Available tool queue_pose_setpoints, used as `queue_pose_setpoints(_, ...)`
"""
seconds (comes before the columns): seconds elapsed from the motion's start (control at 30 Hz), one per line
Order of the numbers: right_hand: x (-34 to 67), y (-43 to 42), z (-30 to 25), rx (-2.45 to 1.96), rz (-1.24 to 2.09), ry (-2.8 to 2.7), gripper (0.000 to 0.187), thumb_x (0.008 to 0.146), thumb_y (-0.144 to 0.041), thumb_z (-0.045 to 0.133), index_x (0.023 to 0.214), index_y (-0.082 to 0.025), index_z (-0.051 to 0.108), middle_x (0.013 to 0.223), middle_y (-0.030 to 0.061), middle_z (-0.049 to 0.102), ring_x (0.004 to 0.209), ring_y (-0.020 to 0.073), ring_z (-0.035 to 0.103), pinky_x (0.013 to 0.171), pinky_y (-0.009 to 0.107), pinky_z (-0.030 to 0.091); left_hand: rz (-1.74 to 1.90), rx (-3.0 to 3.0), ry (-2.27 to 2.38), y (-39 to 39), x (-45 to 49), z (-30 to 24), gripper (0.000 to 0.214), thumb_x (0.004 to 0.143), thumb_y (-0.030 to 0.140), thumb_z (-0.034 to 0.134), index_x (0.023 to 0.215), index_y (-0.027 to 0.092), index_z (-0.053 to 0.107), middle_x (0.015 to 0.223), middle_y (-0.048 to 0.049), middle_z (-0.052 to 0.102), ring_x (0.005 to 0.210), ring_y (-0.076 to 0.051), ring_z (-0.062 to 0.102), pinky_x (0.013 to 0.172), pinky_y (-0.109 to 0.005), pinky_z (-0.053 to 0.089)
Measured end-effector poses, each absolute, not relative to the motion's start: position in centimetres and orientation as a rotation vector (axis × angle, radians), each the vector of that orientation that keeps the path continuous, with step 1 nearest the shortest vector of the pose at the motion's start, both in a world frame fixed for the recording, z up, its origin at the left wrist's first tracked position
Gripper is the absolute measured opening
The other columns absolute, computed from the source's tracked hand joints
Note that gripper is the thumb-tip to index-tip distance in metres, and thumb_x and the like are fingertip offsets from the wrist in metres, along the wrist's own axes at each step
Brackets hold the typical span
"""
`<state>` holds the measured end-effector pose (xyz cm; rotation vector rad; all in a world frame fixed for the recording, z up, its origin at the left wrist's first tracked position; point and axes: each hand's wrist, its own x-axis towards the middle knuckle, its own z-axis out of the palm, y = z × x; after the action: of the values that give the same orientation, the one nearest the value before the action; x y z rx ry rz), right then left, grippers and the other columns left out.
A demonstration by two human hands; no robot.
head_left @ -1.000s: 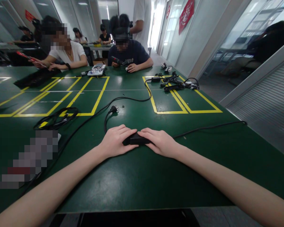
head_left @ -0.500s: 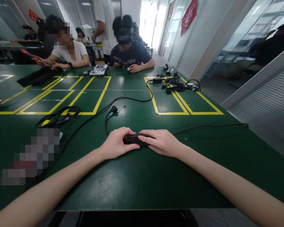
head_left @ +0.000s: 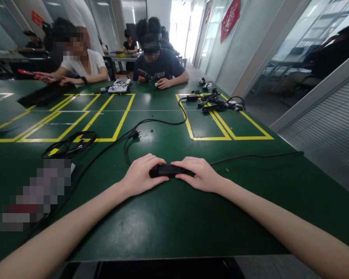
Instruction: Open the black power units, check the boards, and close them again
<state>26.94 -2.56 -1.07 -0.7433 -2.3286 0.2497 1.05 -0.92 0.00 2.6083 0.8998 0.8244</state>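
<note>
A black power adapter [head_left: 170, 170] lies on the green table [head_left: 168, 224] between my hands. My left hand [head_left: 140, 175] grips its left end, thumb on the near side and fingers on the far side. On the other end, my right hand [head_left: 203, 174] has its thumb and fingers closed around the adapter in the same way. A short cord with a black mains plug [head_left: 134, 134] curves up from behind my left hand. From behind my right hand, a thin black cable [head_left: 256, 156] runs toward the table's right edge.
A coiled black cable [head_left: 71, 144] with a yellow tag and a blurred-out power strip-like shape [head_left: 40, 190] lie at left. Tangled cables and adapters [head_left: 218, 102] sit at the back right. Yellow tape [head_left: 123, 118] marks the table. Across it, two people [head_left: 159, 64] handle objects.
My right fingers have shifted from lying over the adapter's top to pinching its sides. The mains plug has moved slightly left. A standing person in the background has moved left.
</note>
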Motion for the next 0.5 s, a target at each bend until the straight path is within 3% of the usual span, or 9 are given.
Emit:
queue_pose_setpoints(0.23,26.83,-2.75,-0.52,-0.695,0.120,-2.457,0.041,0.104,-0.032,0.058,0.142,-0.017,0.058,0.119,0.0134,0.074,0.103,0.0244,0.070,0.086,0.039,0.061,0.773,2.663,0.873,-0.93,1.23,-0.14,0.026,0.095,0.043,0.071,0.100,0.017,0.067,0.088,-0.0047,0.072,0.082,-0.021,0.065,0.074,-0.033,0.051)
queue_pose_setpoints(0.5,26.72,-2.86,-0.27,-0.692,-0.127,-2.624,0.044,0.107,-0.034,0.048,0.148,-0.017,0.054,0.130,0.0176,0.066,0.112,0.0262,0.067,0.090,0.040,0.061,0.768,2.618,0.869,-1.17,1.28,0.01,0.031,0.106,0.043,0.053,0.112,0.015,0.065,0.095,-0.0080,0.073,0.085,-0.021,0.068,0.076,-0.033,0.053)
